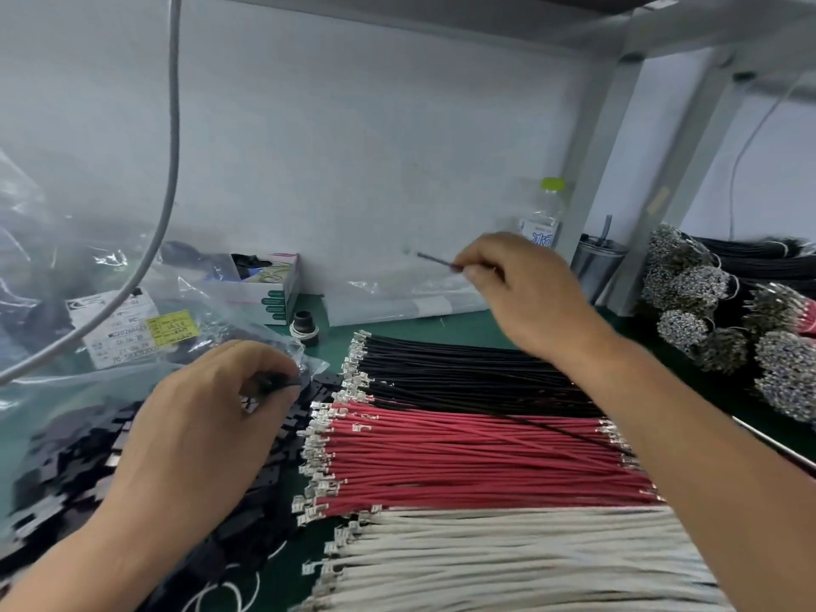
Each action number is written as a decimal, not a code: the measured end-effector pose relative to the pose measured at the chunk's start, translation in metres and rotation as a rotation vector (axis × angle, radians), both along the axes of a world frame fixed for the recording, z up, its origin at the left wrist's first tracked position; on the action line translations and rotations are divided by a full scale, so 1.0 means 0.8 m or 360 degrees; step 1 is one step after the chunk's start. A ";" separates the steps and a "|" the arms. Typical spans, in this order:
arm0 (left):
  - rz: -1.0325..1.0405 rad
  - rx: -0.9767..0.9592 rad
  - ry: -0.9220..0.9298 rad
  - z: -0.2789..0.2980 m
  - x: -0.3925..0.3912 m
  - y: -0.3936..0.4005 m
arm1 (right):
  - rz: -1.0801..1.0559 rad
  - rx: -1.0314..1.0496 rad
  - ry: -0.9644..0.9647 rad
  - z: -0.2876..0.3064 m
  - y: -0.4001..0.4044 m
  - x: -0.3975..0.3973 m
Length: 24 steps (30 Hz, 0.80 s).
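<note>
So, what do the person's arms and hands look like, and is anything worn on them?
The left hand and right hand are bare: no gloves, rings or watch show. The forearms are bare too, with no sleeve in view. There are no markings or cables on them.

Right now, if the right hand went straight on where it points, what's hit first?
Likely the white back panel: the right hand pinches a thin wire aimed left at it, with nothing visible between. Depth is unclear.
</note>
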<state>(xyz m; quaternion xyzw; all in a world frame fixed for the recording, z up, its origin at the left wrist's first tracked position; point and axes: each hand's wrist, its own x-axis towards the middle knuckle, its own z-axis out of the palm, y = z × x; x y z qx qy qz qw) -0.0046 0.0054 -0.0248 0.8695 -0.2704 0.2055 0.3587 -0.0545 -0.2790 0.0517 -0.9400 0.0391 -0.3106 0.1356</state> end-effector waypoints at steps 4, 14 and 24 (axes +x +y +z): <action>-0.0228 -0.0520 0.0404 -0.003 -0.003 -0.005 | 0.0014 -0.0079 -0.0206 0.012 0.011 -0.036; -0.0676 -0.0959 0.1145 -0.004 -0.027 -0.019 | 0.0381 0.0168 -0.0097 -0.090 0.062 -0.096; -0.0704 -0.0925 0.1224 -0.002 -0.037 -0.024 | 0.0403 0.0194 -0.0194 -0.087 0.062 -0.101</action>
